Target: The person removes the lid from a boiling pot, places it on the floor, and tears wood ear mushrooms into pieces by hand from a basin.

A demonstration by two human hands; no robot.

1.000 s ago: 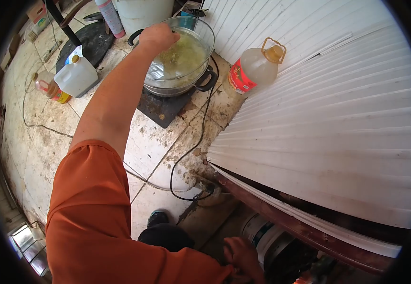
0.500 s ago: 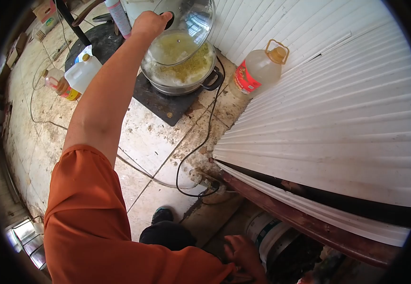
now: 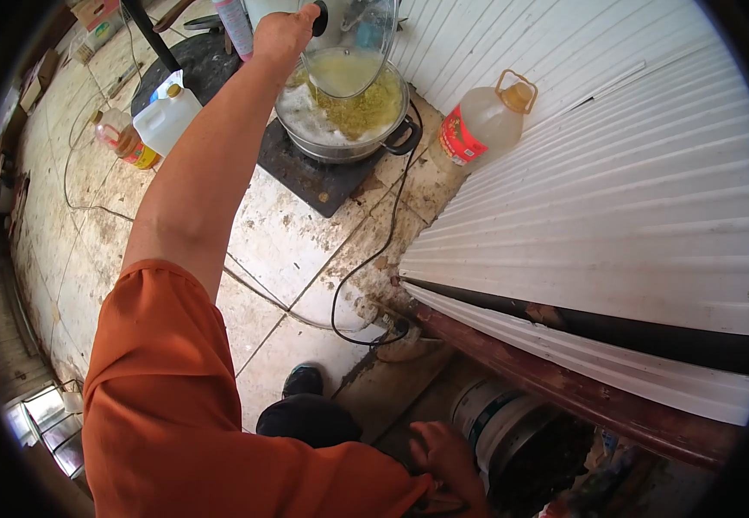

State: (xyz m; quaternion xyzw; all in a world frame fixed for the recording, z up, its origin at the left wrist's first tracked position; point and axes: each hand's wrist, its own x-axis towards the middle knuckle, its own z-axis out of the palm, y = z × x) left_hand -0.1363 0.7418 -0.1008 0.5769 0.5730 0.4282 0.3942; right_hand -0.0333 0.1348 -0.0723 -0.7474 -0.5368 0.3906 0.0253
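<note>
My left hand (image 3: 286,36) is closed around the black knob of a clear glass lid (image 3: 355,72), which is tilted up over a metal pot (image 3: 340,154). Inside the pot, yellow-green food (image 3: 366,116) lies under white foam and liquid. The pot rests on a flat black hotplate (image 3: 312,186) on the floor. Low at the bottom, my right hand (image 3: 445,453) hangs with its fingers loosely apart and nothing visible in them, beside a white bucket (image 3: 476,414) lying in shadow.
A large plastic bottle (image 3: 487,129) with a red label stands right of the pot by the white corrugated panel (image 3: 599,207). Left are a white jug (image 3: 167,116), an orange-tinted bottle (image 3: 122,138) and a round black surface (image 3: 198,69). A black cable (image 3: 389,237) crosses the tiles.
The lid has tipped more upright, so more of the foam and food shows. My left hand still grips its knob. The view has shifted slightly; my right hand has hardly moved.
</note>
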